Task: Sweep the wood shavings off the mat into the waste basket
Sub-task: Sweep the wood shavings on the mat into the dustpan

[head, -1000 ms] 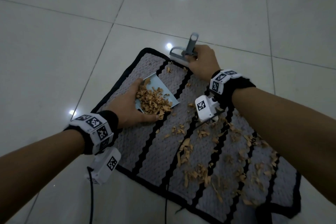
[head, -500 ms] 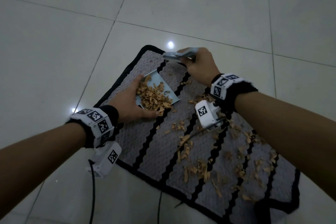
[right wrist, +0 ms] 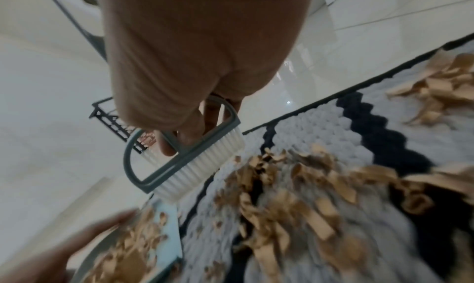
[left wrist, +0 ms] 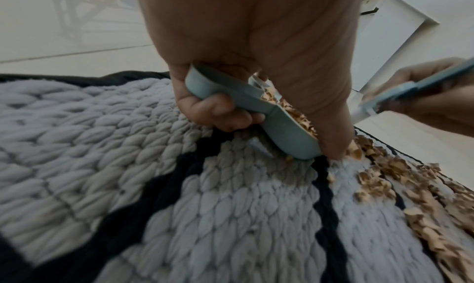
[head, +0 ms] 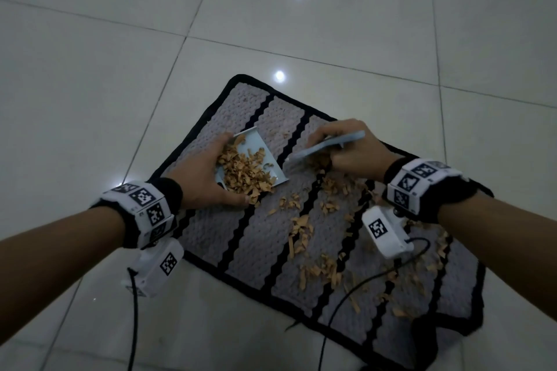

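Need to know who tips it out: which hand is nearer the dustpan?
Left. The left hand grips the dustpan by its handle, thumb along the lip. The right hand is apart, holding the brush beside its open edge.

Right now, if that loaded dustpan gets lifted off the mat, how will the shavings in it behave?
The wood shavings look thin and curled, so probably very light and easily scattered. They are heaped to the dustpan lip, some spilling over, so tilting forward likely sheds more. The left hand grips the handle, so the dustpan itself should lift stiffly.
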Motion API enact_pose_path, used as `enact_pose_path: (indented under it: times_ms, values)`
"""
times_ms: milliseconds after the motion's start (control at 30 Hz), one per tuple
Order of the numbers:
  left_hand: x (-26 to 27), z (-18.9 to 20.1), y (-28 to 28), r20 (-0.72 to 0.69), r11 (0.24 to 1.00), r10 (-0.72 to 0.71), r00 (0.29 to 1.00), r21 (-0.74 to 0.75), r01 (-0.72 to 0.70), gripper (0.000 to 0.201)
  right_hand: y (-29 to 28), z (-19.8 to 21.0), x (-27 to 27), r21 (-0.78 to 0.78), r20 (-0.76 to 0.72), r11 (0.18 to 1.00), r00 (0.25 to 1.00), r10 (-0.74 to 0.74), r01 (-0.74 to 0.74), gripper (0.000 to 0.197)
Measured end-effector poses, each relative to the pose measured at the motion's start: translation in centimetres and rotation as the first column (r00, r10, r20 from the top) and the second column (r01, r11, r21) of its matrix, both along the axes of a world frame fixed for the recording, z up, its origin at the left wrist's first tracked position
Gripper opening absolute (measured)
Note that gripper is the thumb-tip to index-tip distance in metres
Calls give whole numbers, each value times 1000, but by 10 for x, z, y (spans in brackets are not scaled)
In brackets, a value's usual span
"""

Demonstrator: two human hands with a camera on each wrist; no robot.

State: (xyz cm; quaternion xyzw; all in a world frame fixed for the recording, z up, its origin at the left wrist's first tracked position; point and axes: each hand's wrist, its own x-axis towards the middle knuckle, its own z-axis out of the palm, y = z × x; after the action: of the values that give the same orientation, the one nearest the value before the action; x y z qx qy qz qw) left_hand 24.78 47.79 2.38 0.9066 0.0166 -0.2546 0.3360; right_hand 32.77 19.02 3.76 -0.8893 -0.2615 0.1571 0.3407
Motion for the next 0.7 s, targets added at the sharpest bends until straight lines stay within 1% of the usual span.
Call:
enact_pose_path:
  times_ms: [67,100,200,233,300,333,400,467,600,667,700]
  values:
    - [-4,2,0,9,1000,-8,1000,7,8,122,4,4,9,49,33,998,998,-49,47,30]
    - [-6,2,1,13,1000,-11,1000,3,11,122,8,3,15,60,72,996,995,-69,65,29]
    - [-13,0,8,14,1000,-8,1000,-14,8,122,27,-3,26,49,203,996,976,-85,76,25]
    - [-15,0,10,12,1000,-1,1000,-30,1,123,34,-6,28,53,219,996,972,-86,77,25]
    - [-21,2,17,-3,997,29,1000,-69,-29,123,47,-9,29,51,183,996,980,-82,74,31]
    - [-24,4,20,-9,995,44,999,-84,-45,122,50,-10,30,18,150,998,987,-61,59,36]
    - [-32,7,26,-3,995,52,999,-88,-53,119,50,-11,27,-79,105,997,994,31,-23,41]
    - [-39,10,33,7,995,52,999,-91,-51,118,42,-12,17,-142,91,984,989,119,-105,39]
    - [-57,14,42,-26,992,70,997,-103,-72,116,18,-14,-24,-84,54,976,977,208,-203,36]
    - [-66,15,45,-30,992,65,997,-107,-68,117,9,-11,-45,-36,42,977,976,213,-212,37]
    - [-70,15,46,-29,993,62,998,-101,-64,119,7,-9,-49,3,30,982,981,190,-190,38]
